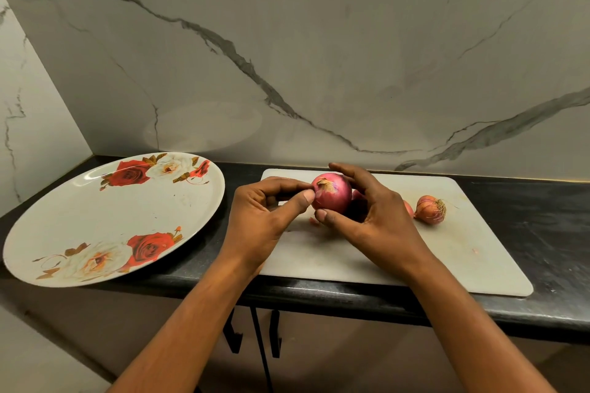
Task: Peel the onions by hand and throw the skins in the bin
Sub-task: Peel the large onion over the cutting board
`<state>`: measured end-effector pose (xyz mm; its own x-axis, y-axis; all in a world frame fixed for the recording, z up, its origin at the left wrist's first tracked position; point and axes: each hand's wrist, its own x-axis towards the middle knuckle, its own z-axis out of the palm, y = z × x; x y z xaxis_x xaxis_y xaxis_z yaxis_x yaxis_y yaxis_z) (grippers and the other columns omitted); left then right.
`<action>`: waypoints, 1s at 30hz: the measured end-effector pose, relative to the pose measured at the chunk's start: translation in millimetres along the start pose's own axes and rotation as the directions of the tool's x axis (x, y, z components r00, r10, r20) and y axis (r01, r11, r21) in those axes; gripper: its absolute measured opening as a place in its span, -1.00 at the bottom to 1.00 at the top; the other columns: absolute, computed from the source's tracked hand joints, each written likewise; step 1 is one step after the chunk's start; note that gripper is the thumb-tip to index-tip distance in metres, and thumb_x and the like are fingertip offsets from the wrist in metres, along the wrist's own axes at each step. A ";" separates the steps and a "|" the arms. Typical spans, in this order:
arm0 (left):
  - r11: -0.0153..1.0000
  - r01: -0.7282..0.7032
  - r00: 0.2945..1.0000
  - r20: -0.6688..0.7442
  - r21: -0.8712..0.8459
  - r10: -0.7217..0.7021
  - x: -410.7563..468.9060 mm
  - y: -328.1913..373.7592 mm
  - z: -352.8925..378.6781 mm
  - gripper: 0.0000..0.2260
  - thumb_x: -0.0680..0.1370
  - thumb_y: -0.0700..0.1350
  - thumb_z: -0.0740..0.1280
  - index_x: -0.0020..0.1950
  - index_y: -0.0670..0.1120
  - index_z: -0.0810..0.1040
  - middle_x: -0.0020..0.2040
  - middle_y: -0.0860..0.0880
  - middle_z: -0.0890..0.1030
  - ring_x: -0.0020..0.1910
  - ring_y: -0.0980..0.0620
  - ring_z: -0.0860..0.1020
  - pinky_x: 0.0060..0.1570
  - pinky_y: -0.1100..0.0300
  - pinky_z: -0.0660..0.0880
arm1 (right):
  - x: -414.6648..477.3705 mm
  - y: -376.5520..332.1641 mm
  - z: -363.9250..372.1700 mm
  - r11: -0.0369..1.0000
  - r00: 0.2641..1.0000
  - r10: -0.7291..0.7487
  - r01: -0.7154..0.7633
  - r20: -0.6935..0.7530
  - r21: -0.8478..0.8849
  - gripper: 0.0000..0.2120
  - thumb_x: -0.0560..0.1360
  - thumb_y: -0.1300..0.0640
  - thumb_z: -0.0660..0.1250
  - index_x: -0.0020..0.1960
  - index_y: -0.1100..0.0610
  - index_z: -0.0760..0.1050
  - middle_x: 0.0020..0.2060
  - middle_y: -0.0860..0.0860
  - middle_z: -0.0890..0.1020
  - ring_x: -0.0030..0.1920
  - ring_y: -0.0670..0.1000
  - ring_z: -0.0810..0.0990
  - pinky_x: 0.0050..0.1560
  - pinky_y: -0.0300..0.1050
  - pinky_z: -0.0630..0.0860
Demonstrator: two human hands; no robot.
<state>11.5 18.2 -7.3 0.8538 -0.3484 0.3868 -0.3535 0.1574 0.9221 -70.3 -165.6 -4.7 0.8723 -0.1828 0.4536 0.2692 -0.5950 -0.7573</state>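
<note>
Your left hand (268,206) pinches skin at the onion (332,193) tip, right hand (372,212) clamped round it, over the board (447,260). Tug too hard & dry skin shreds, or onion slips toward 2nd onion (431,209); no bin in view.

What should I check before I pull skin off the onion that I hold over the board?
1. Grip on the onion: ok; the right hand curls its fingers round it above the cutting board.
2. The left hand at the skin: ok; thumb and forefinger pinch at the onion's side, beside the dry tip.
3. A loose flap caught: cannot tell; the thumb hides it.
4. The second onion out of the way: ok; it lies on the board, right of both hands.
5. A bin within reach: cannot tell; none is in view.
</note>
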 end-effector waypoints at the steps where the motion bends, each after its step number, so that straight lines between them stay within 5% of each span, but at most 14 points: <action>1: 1.000 -0.008 1.000 0.008 0.010 0.008 -0.3 0.6 0.4 -0.87 0.51 -0.25 0.55 0.04 -0.18 0.76 0.00 -0.09 0.76 0.02 -0.08 0.72 0.12 -0.11 0.68 | -0.3 -0.4 -0.2 1.000 1.000 -0.008 0.008 0.007 -0.003 -0.36 0.45 -0.05 0.62 0.45 -0.23 0.44 0.21 -0.19 0.64 0.05 -0.09 0.72 0.10 -0.03 0.70; 13: 0.999 -0.049 0.999 -0.015 0.005 0.049 -2.1 2.5 -1.0 -0.91 0.49 -0.33 0.54 -0.02 -0.22 0.76 -0.01 -0.08 0.77 0.06 -0.06 0.73 0.13 0.00 0.68 | -1.6 -2.8 -1.1 0.998 0.996 -0.045 0.048 0.077 -0.039 -0.37 0.45 0.00 0.61 0.47 -0.20 0.50 0.20 -0.22 0.66 -0.04 -0.05 0.71 0.02 -0.07 0.68; 25: 0.960 -0.180 0.983 0.002 0.213 0.184 -1.5 -3.3 -1.0 -0.89 0.53 -0.35 0.50 -0.04 -0.16 0.74 -0.03 -0.02 0.74 0.03 -0.02 0.72 -0.01 0.24 0.64 | -2.6 -1.6 -1.3 0.997 0.993 -0.065 0.069 0.095 -0.039 -0.36 0.44 0.05 0.63 0.47 -0.13 0.52 0.23 -0.23 0.65 -0.01 -0.10 0.69 -0.03 -0.13 0.67; 30: 0.975 -0.133 0.989 -0.037 0.176 0.142 -1.5 -3.5 -0.7 -0.89 0.54 -0.35 0.46 -0.05 -0.17 0.74 -0.05 -0.03 0.74 0.01 -0.05 0.73 0.03 0.05 0.70 | -1.1 0.8 -1.9 0.999 0.994 -0.053 0.052 0.096 0.015 -0.38 0.44 0.04 0.63 0.45 -0.15 0.52 0.29 -0.21 0.64 0.18 -0.13 0.66 0.14 -0.08 0.68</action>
<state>11.8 18.9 -11.1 0.8084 -0.2885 0.5130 -0.5258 0.0377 0.8498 -71.7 -167.4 -5.0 0.8919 -0.0743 0.4460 0.3203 -0.5922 -0.7394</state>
